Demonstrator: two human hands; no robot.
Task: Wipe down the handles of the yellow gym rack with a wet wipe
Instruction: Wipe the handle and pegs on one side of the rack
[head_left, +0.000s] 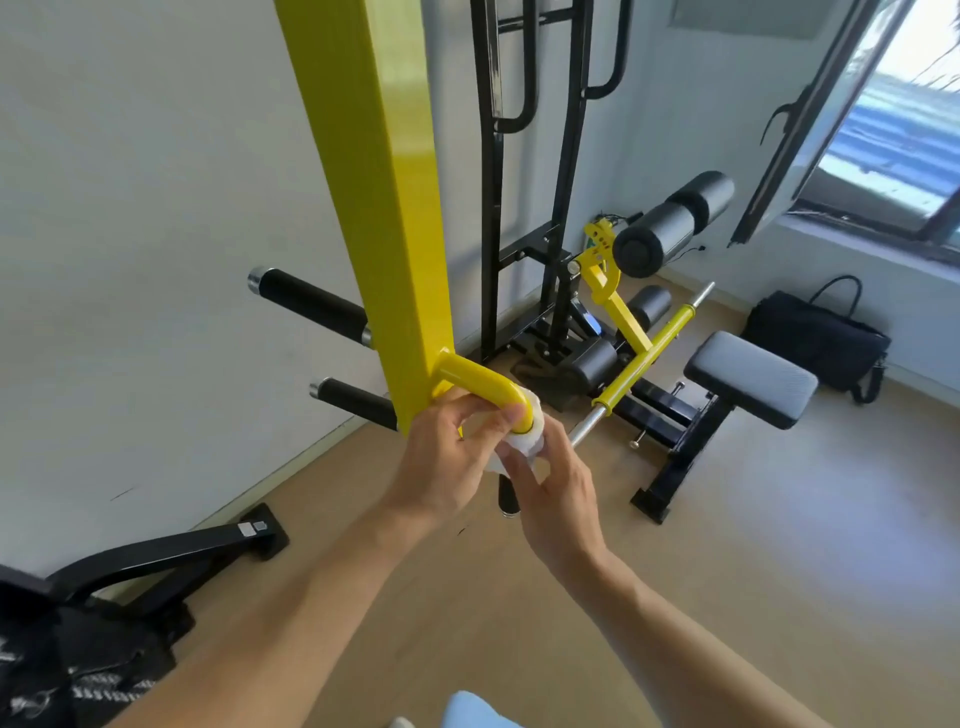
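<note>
Below the yellow upright (384, 208), both hands pinched the wet wipe (527, 439) around the curved handle (480, 382), right hand (553, 486) nearer its downturned end, left hand (452, 457) beside the post.

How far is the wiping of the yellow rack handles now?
Done: nothing shows as finished. In hand: both hands, left and right, hold the wipe around the bend of the yellow handle. Left: the rest of this handle, plus any other handles.
</note>
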